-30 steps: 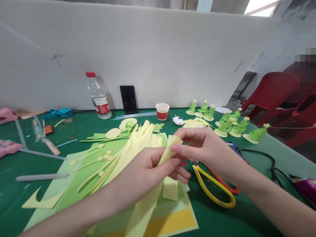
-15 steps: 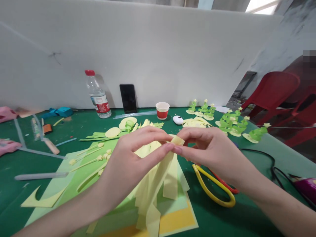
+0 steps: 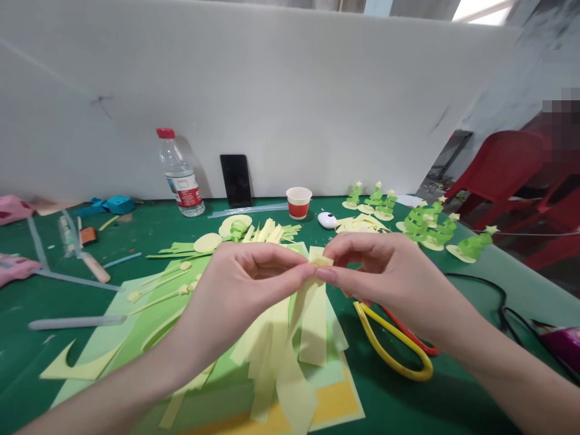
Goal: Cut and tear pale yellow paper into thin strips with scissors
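Between the fingertips of my left hand (image 3: 254, 290) and my right hand (image 3: 376, 266) is the folded end of a pale yellow paper strip (image 3: 294, 386). Both hands pinch it, thumbs nearly touching. Its long tail hangs down toward me and curls at the bottom. Below lie more pale yellow paper strips (image 3: 313, 332) on stacked green and yellow sheets (image 3: 335, 396). Left of my left hand are thin rolled paper stems (image 3: 158, 299) with small knotted or star-shaped tips. Scissors with yellow and red handles (image 3: 408, 353) lie under my right forearm, their blades hidden.
Several small green spiral paper trees with star tops (image 3: 430, 226) stand at the right. Along the back are a water bottle (image 3: 183, 175), a phone (image 3: 236, 181) and a paper cup (image 3: 298, 203). Glue sticks (image 3: 77, 323) lie left; a black cable (image 3: 498, 296) runs right.
The folded end has turned between my fingertips and its tail has swung slightly right. My left fingers have dropped a little; my right hand has barely moved.
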Demonstrator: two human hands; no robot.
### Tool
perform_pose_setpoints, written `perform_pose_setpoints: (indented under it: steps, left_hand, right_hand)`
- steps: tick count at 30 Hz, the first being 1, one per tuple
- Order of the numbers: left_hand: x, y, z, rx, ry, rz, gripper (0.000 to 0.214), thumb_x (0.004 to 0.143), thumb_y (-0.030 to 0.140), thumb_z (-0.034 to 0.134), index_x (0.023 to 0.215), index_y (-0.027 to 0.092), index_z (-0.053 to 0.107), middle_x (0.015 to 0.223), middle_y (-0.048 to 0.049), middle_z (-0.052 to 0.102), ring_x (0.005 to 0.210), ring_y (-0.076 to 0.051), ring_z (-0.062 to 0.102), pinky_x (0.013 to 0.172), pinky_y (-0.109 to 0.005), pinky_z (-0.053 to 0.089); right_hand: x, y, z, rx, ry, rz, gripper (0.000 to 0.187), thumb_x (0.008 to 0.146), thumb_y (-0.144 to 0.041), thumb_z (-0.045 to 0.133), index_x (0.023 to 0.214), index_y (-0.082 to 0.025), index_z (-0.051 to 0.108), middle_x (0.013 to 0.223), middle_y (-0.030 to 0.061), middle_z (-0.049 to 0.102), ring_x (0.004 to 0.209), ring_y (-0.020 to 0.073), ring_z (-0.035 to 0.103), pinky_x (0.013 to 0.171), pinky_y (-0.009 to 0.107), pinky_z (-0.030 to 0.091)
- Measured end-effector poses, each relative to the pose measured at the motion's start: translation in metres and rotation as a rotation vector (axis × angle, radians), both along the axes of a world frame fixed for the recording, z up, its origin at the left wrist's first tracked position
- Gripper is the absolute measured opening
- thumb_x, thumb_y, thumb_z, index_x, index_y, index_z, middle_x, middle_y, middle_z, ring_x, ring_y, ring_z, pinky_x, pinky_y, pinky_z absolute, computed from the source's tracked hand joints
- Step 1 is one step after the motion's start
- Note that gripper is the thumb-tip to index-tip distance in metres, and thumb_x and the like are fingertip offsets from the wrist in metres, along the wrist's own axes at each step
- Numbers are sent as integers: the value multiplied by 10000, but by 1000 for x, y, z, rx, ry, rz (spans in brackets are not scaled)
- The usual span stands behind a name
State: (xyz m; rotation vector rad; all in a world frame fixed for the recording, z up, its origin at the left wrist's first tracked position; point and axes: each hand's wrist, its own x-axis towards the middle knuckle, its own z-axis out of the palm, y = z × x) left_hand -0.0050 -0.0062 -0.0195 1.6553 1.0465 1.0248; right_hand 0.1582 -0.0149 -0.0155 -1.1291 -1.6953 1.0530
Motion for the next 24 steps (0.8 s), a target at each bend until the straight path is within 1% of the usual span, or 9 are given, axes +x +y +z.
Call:
perform_pose_setpoints:
  steps: [5, 10, 14, 19, 24]
  left_hand:
    - [-1, 1, -1, -25, 19, 13, 77, 657, 215, 680, 581, 208, 670, 580, 52, 662, 540, -83, 577, 482, -130, 451]
    - [-2, 2, -1, -59, -40, 13, 76, 647, 196, 685, 575, 207, 662, 573, 62, 653, 539, -66, 574, 498, -112, 451]
    - [-3, 2, -2, -65, -51, 11, 74, 638, 197, 696, 577, 206, 655, 563, 65, 647, 533, -59, 568, 493, -106, 447]
    - [-2, 2, -2, -53, -66, 1, 81, 649, 185, 691, 593, 200, 635, 580, 70, 642, 555, -61, 581, 512, -107, 462]
    - [0, 0, -2, -24, -46, 15, 47, 652, 191, 688, 631, 196, 646, 629, 54, 671, 591, -94, 618, 531, -138, 499]
  right_hand:
    - [0, -1, 0, -11, 43, 26, 81, 672, -188, 643, 617, -174, 586, 612, -16, 558, 546, 85, 481, 438, 179, 359]
    - [-1, -3, -2, 12, 46, 0, 65, 685, -212, 625, 634, -178, 605, 633, -5, 563, 548, 89, 477, 426, 179, 365]
    - [-1, -5, -2, 9, 39, -6, 49, 683, -200, 619, 638, -185, 609, 614, -16, 550, 516, 78, 453, 407, 173, 347]
    - [0, -4, -3, -22, 47, -11, 32, 678, -194, 624, 650, -185, 611, 618, -24, 540, 504, 64, 430, 410, 167, 341]
    - [-1, -2, -2, -9, 40, -8, 72, 690, -198, 603, 623, -180, 584, 580, -26, 507, 482, 64, 405, 395, 171, 320]
